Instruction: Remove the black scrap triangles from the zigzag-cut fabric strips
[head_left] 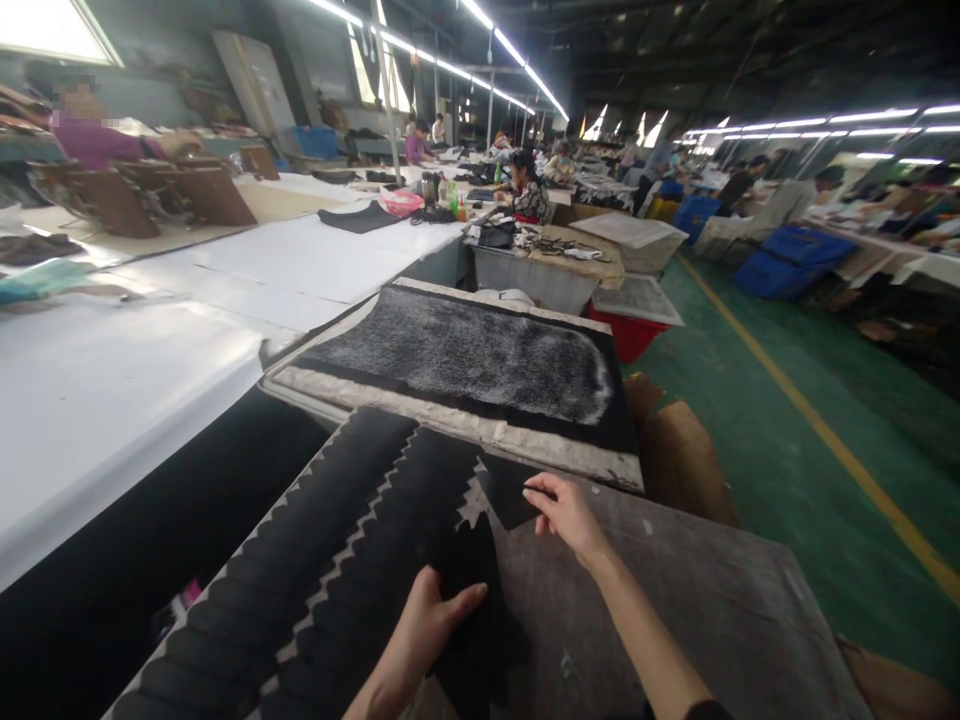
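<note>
My left hand (431, 622) rests on a stack of black cut fabric pieces (469, 560), thumb stretched across them, fingers tucked under the pile. My right hand (564, 512) pinches the edge of one black piece (510, 492) near the top of the stack. Rows of overlapping black scalloped pieces (337, 560) lie to the left on a grey board (712, 600). Beyond them sits a worn board smeared with dark, whitish-speckled residue (480, 355).
A long white table (150, 350) runs along the left, with a black sheet (150, 500) beside it. A green floor aisle with a yellow line (810, 420) lies to the right. Other people work at distant tables; blue crates (787, 260) and a red bin (626, 335) stand nearby.
</note>
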